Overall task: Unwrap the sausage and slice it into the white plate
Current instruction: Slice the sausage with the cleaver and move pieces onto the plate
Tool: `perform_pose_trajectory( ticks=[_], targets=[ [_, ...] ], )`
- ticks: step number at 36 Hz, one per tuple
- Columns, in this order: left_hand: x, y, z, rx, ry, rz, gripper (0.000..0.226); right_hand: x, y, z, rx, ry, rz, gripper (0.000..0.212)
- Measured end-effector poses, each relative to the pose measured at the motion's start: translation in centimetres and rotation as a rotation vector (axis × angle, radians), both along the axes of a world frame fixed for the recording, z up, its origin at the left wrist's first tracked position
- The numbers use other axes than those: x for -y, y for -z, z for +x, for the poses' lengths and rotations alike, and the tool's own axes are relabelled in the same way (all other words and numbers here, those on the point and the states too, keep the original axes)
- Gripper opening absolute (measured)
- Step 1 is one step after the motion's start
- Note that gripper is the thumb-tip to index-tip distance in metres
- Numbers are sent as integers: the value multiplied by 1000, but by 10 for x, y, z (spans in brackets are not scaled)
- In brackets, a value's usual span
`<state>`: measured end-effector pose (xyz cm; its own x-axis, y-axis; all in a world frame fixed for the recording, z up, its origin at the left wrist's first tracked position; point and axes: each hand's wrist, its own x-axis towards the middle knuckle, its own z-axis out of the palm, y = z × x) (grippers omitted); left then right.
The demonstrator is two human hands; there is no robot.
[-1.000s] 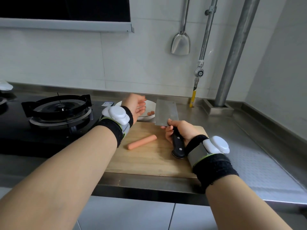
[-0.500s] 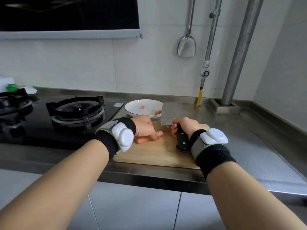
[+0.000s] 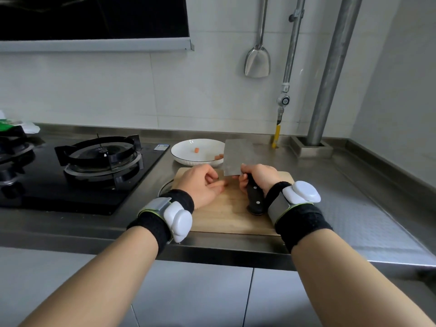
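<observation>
Head view: slicing step. Sausage: on cutting board, near side of white plate, pinned under curled left hand (mostly hidden). Cleaver: handle gripped by right hand, blade upright. Next: bring blade down clear of fingertips.

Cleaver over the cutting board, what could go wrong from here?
The left hand covers the sausage, its fingers right beside the cleaver: a cut could nick them. With the sausage hidden, the cut may land badly. The white plate sits just behind the cleaver and might get knocked.
</observation>
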<state>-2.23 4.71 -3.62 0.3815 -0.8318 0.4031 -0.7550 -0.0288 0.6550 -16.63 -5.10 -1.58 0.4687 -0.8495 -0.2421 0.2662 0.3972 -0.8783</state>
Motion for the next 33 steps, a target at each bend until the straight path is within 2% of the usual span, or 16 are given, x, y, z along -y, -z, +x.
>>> perform_pose_trajectory(
  ticks=[5, 9, 12, 16, 18, 20, 24, 33],
  targets=[
    [-1, -3, -1, -4, 13, -25, 20, -12, -14, -2, -119, 33, -134, 13],
    [-2, -3, -2, -25, 32, -35, 21, -21, -36, -5, -327, 4, -371, 19],
    [-2, -3, -2, 0, 28, -18, 15, -24, -50, -7, -590, -22, -640, 20],
    [0, -2, -1, 28, -19, 6, 10, -26, -61, -4, -1105, -28, -1062, 14],
    [0, -2, -2, 31, -32, 10, 13, -29, -62, -1, -1259, -47, -1184, 13],
    [0, -2, -3, 47, -26, 8, 16, -32, -62, 0, -1315, -75, -1224, 11],
    [-1, -3, -2, 85, 22, 22, 8, -38, -65, 1, -1369, -120, -1245, 13],
    [0, -2, -1, 72, 57, 46, 14, -46, -67, 0, -1415, -173, -1286, 15]
  ],
)
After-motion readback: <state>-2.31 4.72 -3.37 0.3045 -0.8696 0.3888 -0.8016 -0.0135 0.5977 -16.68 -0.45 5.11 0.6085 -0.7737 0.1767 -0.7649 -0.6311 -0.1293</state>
